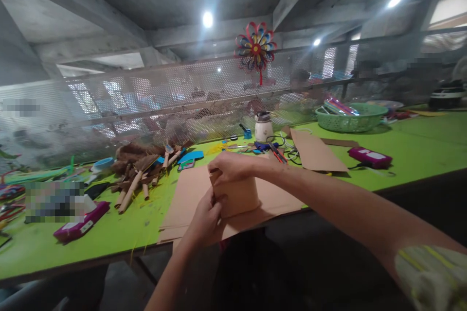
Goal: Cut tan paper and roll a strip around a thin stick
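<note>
A curled piece of brown cardboard (239, 196), bent into a tube-like roll, stands on flat brown cardboard sheets (277, 199) at the front edge of the green table (419, 148). My left hand (206, 218) grips the roll's left seam from below, fingers closed on it. My right hand (229, 166) is wrapped over the roll's top edge, pinching the same seam from above.
A heap of rolled brown paper sticks (136, 170) lies to the left. Further things: a magenta case (80, 225), another magenta case (369, 157), a loose cardboard sheet (315, 151), scissors and cables (277, 149), a white jar (263, 128), a green basket (346, 117), a mesh screen with a paper pinwheel (255, 48).
</note>
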The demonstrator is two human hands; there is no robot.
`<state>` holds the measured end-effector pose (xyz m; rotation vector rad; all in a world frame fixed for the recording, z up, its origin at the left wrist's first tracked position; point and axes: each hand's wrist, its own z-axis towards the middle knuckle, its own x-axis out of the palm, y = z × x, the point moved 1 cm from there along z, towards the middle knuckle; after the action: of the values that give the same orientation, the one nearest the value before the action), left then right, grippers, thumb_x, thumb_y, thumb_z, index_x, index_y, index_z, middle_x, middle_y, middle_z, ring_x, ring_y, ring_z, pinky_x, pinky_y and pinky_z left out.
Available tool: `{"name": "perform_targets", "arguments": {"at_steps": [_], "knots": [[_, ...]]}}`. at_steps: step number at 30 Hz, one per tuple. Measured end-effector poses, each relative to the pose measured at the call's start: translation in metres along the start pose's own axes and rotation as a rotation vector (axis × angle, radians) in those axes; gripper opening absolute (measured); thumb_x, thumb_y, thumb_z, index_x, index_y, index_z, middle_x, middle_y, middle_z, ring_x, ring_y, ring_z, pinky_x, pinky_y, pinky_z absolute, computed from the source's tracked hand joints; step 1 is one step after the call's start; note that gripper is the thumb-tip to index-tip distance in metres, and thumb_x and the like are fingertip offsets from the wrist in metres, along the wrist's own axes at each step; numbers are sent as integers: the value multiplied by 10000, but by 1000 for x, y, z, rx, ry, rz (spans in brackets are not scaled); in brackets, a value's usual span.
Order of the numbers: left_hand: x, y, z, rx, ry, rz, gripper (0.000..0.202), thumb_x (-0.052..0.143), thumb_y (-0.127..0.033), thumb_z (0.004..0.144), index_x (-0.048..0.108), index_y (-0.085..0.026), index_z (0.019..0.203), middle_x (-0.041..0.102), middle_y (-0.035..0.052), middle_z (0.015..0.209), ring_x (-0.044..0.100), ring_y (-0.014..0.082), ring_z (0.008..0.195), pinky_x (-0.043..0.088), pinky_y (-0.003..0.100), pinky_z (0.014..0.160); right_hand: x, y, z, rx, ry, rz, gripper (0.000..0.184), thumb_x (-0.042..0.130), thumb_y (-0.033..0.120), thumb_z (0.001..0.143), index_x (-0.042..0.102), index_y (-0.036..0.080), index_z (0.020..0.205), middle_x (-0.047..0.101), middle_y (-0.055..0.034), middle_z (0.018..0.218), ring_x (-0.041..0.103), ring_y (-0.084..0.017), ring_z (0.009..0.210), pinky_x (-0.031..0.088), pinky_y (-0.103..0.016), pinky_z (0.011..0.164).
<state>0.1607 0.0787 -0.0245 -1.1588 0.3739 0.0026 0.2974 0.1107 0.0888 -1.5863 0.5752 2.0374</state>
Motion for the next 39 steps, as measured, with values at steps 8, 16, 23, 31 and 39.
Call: {"name": "perform_targets", "arguments": {"at_steps": [8,16,23,31,39], "knots": [[-17,8,-6,45,-86,239,264,458,-364,859,564,-149,969,646,58,857,585,190,779,445,263,644,-8,13,-8,62,-159,-20,125,605,250,747,643,151,814,665,-56,815,512,-141,673,260,-238,529],[-29,-8,-8,215,-17,456,214,401,-299,889,574,-172,888,582,15,706,546,159,674,393,227,593,-21,22,-38,125,-268,135,319,629,285,765,611,156,1056,669,-70,879,567,-168,769,352,-242,620],[-28,-19,-32,242,-109,352,211,483,-329,853,601,-180,762,568,12,634,553,166,664,415,214,592,-37,8,-105,223,-277,511,748,726,327,688,408,215,1355,618,-62,1037,577,-184,876,452,-298,769],[-12,-36,-50,122,-276,189,244,590,-425,772,690,-204,802,692,30,746,586,190,644,451,232,556,33,21,-119,152,-464,1221,385,679,276,740,617,180,1108,639,-52,1022,578,-191,981,470,-347,880],[-6,-28,-50,-13,-119,-26,326,604,-435,780,691,-206,995,703,56,999,632,251,889,518,278,715,63,36,-118,320,-695,1190,259,606,344,813,613,164,999,640,-55,958,579,-199,892,492,-289,746]]}}
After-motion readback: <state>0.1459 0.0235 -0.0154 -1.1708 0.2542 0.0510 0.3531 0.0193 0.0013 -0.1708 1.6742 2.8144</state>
